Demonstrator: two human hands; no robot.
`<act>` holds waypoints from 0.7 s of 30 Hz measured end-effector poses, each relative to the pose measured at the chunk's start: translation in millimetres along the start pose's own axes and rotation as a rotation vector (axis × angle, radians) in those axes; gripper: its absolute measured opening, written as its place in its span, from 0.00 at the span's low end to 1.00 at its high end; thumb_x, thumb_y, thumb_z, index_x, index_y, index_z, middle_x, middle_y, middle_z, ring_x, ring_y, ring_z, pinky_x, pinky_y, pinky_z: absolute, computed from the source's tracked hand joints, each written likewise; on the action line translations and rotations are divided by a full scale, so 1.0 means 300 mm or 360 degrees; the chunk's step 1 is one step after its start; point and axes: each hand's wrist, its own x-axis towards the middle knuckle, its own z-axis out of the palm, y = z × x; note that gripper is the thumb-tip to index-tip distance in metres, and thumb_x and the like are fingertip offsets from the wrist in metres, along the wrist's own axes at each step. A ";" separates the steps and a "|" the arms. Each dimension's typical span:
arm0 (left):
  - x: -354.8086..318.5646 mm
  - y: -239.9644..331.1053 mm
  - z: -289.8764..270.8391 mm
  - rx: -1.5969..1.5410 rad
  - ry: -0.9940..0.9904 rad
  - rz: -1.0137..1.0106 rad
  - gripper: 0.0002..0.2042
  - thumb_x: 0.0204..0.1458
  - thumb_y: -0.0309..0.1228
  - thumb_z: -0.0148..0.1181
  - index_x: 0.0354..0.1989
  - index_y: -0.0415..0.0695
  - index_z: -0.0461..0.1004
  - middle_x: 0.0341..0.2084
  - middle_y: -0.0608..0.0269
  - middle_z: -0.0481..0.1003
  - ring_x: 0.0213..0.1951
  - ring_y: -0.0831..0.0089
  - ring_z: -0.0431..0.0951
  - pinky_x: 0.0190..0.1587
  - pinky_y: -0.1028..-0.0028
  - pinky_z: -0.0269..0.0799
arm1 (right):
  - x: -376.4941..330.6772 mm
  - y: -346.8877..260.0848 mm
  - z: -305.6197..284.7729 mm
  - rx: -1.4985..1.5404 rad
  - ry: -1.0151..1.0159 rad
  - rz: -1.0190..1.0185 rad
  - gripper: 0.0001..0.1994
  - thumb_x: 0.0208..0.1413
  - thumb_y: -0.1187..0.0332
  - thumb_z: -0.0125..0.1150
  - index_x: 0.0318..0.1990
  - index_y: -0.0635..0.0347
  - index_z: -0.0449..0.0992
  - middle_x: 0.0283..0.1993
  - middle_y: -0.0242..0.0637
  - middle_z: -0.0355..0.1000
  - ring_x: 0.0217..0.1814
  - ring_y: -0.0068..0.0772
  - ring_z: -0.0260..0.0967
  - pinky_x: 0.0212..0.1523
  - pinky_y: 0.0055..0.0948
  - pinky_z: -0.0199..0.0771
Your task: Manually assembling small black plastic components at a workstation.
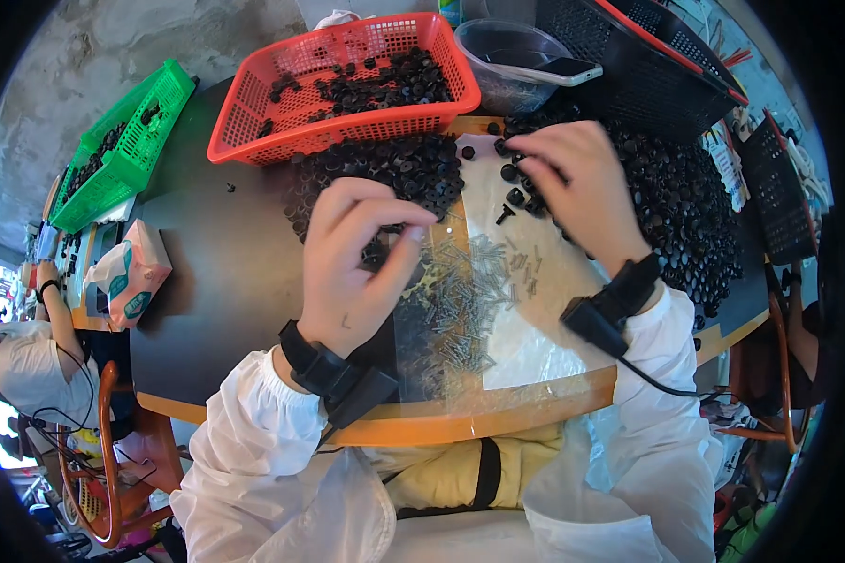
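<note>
My left hand (352, 258) hovers over the left side of the screws, thumb and fingertips closed together; anything pinched there is too small to make out. Small metal screws (460, 305) lie heaped beside it. My right hand (580, 183) reaches to the near edge of the right-hand heap, thumb and index drawn together by loose black plastic knobs (510, 173); what sits between the fingertips is unclear. One black knob with a stem (506, 214) lies on the white sheet (535, 361) below. Behind my left hand spreads a heap of black round caps (376, 161).
A red basket (347, 127) of black parts stands at the back, beside a clear tub (512, 89) with a phone (573, 69) across it. Black knobs (690, 216) cover the right side. At left are a tissue pack (139, 272), a green basket (127, 169) and another person (42, 366).
</note>
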 end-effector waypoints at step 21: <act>0.009 -0.045 -0.016 -0.0120 -0.0972 0.0257 0.07 0.38 0.27 0.70 0.29 0.46 0.81 0.28 0.69 0.74 0.32 0.68 0.73 0.36 0.71 0.69 | -0.002 -0.085 0.156 0.0099 -0.0088 -0.0173 0.10 0.45 0.66 0.66 0.37 0.53 0.79 0.36 0.28 0.73 0.43 0.33 0.67 0.44 0.33 0.70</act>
